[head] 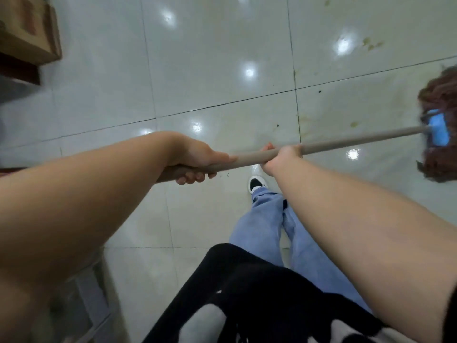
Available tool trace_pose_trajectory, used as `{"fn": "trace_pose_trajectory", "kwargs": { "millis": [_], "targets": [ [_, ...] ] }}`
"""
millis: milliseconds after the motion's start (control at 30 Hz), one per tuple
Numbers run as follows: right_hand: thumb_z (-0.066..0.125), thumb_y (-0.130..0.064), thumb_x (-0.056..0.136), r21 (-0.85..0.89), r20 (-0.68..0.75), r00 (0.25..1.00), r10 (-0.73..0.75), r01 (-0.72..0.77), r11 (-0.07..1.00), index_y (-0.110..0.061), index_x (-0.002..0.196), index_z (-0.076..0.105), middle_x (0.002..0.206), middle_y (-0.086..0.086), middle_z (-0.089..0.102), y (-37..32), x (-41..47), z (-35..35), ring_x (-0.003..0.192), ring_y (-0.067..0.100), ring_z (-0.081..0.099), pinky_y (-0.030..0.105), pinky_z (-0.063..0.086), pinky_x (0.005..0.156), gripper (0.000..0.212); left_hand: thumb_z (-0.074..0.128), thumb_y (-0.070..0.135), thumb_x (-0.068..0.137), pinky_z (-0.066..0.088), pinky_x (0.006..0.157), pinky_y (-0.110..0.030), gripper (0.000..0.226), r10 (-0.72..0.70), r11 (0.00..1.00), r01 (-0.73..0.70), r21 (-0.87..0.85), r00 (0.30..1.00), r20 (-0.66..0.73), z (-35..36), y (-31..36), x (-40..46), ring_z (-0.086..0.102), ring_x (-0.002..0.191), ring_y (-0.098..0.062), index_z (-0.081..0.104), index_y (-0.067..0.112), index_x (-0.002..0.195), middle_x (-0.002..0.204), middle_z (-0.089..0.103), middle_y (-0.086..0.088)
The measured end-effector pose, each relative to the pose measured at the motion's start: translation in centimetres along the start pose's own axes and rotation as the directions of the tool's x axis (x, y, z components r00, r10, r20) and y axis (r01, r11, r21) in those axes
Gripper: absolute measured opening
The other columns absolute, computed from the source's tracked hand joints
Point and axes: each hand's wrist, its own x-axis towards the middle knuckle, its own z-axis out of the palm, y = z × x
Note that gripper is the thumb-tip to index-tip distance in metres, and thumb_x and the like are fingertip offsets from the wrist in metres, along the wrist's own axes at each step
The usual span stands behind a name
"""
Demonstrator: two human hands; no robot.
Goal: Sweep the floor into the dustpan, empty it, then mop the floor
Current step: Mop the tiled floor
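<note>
Mop (440,129) and its long pole (346,142) are seen in the single head view, stretched across the middle of the frame. The pole's long axis runs from about nine o'clock to three o'clock, rising slightly toward the right, and the head points to three o'clock, where it lies at the right edge on the tiled floor (222,58).

The pole is held by both hands. The left hand (197,164) is wrapped around the near end, fingers curled under the shaft. The right hand (282,154) is closed around the shaft farther along, toward the head, with a bare stretch of pole between the two hands.

The pole is judged to be stiff and light, smooth enough to slip in a loose grip. The reddish-brown strands are judged to be soft, floppy and heavier when wet, so most of the drag is expected at the far end. A spread two-handed hold, as shown, is judged the right place to take it.

Yellowish stains (371,43) are seen at about one o'clock, beyond the head. A cardboard box (29,28) is seen at ten o'clock, and a shoe (257,183) just below the pole.
</note>
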Motion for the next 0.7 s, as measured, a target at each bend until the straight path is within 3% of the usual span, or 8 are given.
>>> {"fn": "trace_pose_trajectory", "kwargs": {
  "millis": [167, 233, 300, 433, 600, 633, 667, 700],
  "targets": [
    [0.043, -0.048, 0.096, 0.065, -0.037, 0.979, -0.201, 0.203, 0.977, -0.01, 0.093, 0.046, 0.056, 0.006, 0.05, -10.6, 0.0, -3.8, 0.036, 0.015, 0.046, 0.015, 0.044, 0.035, 0.038, 0.031, 0.067, 0.089, 0.032, 0.035, -0.012, 0.058, 0.152, 0.987, -0.146, -0.066, 0.983, 0.104, 3.9, 10.7, 1.3, 0.032, 0.027, -0.01, 0.042, 0.011, 0.077, 0.035, 0.037, 0.005],
    [0.043, -0.046, 0.097, 0.047, -0.064, 0.955, -0.289, 0.292, 0.955, -0.007, 0.078, 0.047, 0.036, 0.005, 0.051, -15.3, -0.5, -5.7, 0.021, 0.014, 0.044, 0.015, 0.043, 0.032, 0.043, 0.03, 0.065, 0.09, 0.032, 0.035, -0.011, 0.057, 0.216, 0.974, -0.202, -0.102, 0.965, 0.152, 5.8, 15.6, 1.3, 0.033, 0.026, -0.008, 0.042, 0.011, 0.077, 0.035, 0.038, 0.005],
    [0.044, -0.042, 0.098, 0.031, -0.115, 0.924, -0.365, 0.37, 0.928, -0.009, 0.069, 0.045, 0.03, 0.003, 0.049, -19.5, -0.8, -7.5, 0.021, 0.013, 0.045, 0.015, 0.042, 0.031, 0.044, 0.031, 0.066, 0.089, 0.031, 0.034, -0.01, 0.057, 0.268, 0.96, -0.25, -0.126, 0.95, 0.158, 8.1, 20.0, 1.2, 0.031, 0.024, -0.007, 0.04, 0.011, 0.075, 0.031, 0.037, 0.005],
    [0.041, -0.031, 0.1, -0.06, -0.15, 0.888, -0.435, 0.431, 0.9, -0.01, 0.079, 0.048, 0.067, 0.006, 0.054, -24.9, -0.4, -10.2, 0.049, 0.013, 0.049, 0.016, 0.047, 0.038, 0.03, 0.031, 0.063, 0.09, 0.032, 0.036, -0.007, 0.055, 0.285, 0.951, -0.248, -0.185, 0.936, 0.209, 11.3, 24.5, 1.3, 0.028, 0.02, -0.008, 0.037, 0.011, 0.074, 0.028, 0.033, 0.003],
    [0.033, -0.029, 0.102, -0.152, -0.08, 0.892, -0.445, 0.43, 0.89, -0.008, 0.08, 0.046, 0.073, 0.007, 0.05, -22.2, 1.5, -8.3, 0.06, 0.018, 0.051, 0.033, 0.049, 0.052, 0.033, 0.033, 0.064, 0.088, 0.027, 0.035, -0.005, 0.052, 0.291, 0.951, -0.267, -0.159, 0.944, 0.157, 8.4, 20.9, 3.1, 0.026, 0.02, -0.005, 0.036, 0.014, 0.072, 0.027, 0.032, 0.006],
    [0.029, -0.029, 0.102, -0.178, -0.065, 0.898, -0.436, 0.42, 0.89, -0.008, 0.083, 0.048, 0.075, 0.006, 0.05, -20.5, 1.8, -7.2, 0.067, 0.021, 0.055, 0.037, 0.051, 0.059, 0.034, 0.034, 0.065, 0.087, 0.026, 0.035, -0.006, 0.053, 0.281, 0.955, -0.262, -0.141, 0.949, 0.14, 7.2, 19.2, 3.8, 0.026, 0.021, -0.006, 0.037, 0.014, 0.072, 0.028, 0.032, 0.006],
    [0.026, -0.027, 0.101, -0.217, -0.053, 0.907, -0.419, 0.399, 0.891, -0.008, 0.091, 0.051, 0.082, 0.007, 0.053, -18.5, 2.3, -5.9, 0.081, 0.023, 0.06, 0.045, 0.052, 0.076, 0.033, 0.034, 0.065, 0.087, 0.026, 0.034, -0.006, 0.054, 0.269, 0.959, -0.254, -0.123, 0.955, 0.127, 5.8, 17.1, 4.5, 0.026, 0.021, -0.006, 0.037, 0.014, 0.071, 0.028, 0.033, 0.006],
    [0.024, -0.025, 0.099, -0.273, -0.049, 0.917, -0.396, 0.369, 0.888, -0.011, 0.103, 0.053, 0.095, 0.006, 0.06, -16.2, 2.8, -4.7, 0.1, 0.024, 0.061, 0.053, 0.041, 0.097, 0.033, 0.033, 0.066, 0.087, 0.026, 0.034, -0.007, 0.055, 0.252, 0.964, -0.24, -0.111, 0.961, 0.113, 4.3, 14.7, 5.0, 0.027, 0.022, -0.006, 0.038, 0.014, 0.071, 0.029, 0.033, 0.006]
  ]
}}
